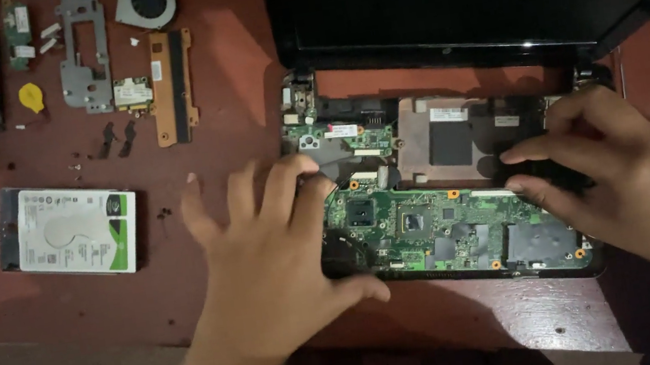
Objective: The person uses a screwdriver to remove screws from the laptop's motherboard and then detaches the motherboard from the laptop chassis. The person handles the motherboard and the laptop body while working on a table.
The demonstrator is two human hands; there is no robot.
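A head-camera view looks down on a dismantled laptop (pixel 491 43) lying open on a reddish-brown table (pixel 228 78), its dark screen tilted back at the top. Inside the lower shell sits a green motherboard (pixel 448 229), exposed, in the middle-right of the frame.

The left hand (pixel 268 257) lies open, fingers spread, its fingertips on the board's left end and its thumb along the shell's front edge. The right hand (pixel 633 167) is loosely curled and grips nothing – its fingertips press on the board's upper right edge.

Handling this board well probably means touching only its edges, keeping pressure even on both ends, and staying off the chips and connectors.

To the left, well apart from the laptop, removed parts are laid out: a hard drive (pixel 68 231) with a white and green label, a round fan (pixel 146 1), a grey metal bracket (pixel 83 51), an orange-brown strip (pixel 173 85), a yellow coin cell (pixel 31 97), and a few tiny screws (pixel 164 214). The light is dim – the room beyond the table cannot be made out.
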